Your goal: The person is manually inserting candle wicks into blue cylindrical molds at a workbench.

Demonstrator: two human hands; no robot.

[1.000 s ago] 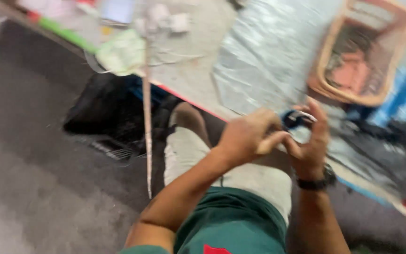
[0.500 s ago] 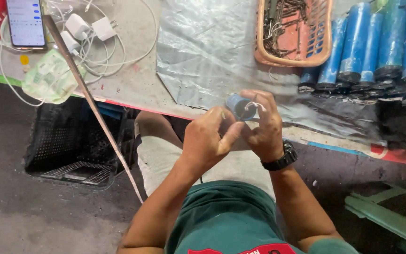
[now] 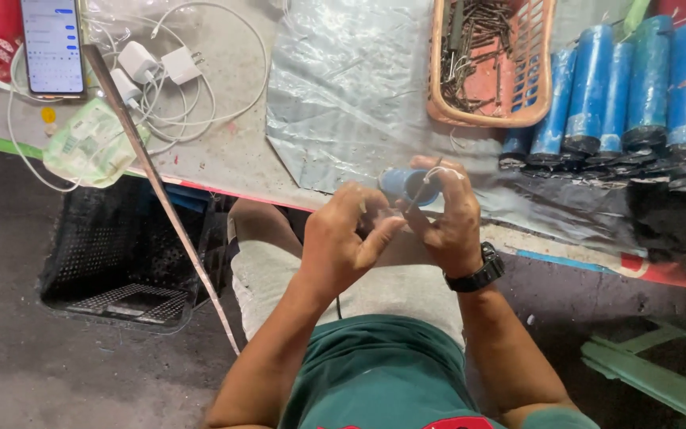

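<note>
Blue tube [image 3: 403,184] clamped in right hand [image 3: 448,222], thin wire at mouth; left hand [image 3: 341,245] pinched just beside. Threading step, likely; next calls for steady feed.

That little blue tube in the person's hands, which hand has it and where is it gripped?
The right hand grips the short blue tube around its side. The left hand is close beside it; whether it holds anything cannot be told.

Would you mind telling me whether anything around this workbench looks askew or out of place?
A long thin rod leans diagonally from the table edge down toward the floor. The charger cables lie in a loose tangle. Otherwise, the right hand grips a small blue tube, with the left hand beside it.
</note>
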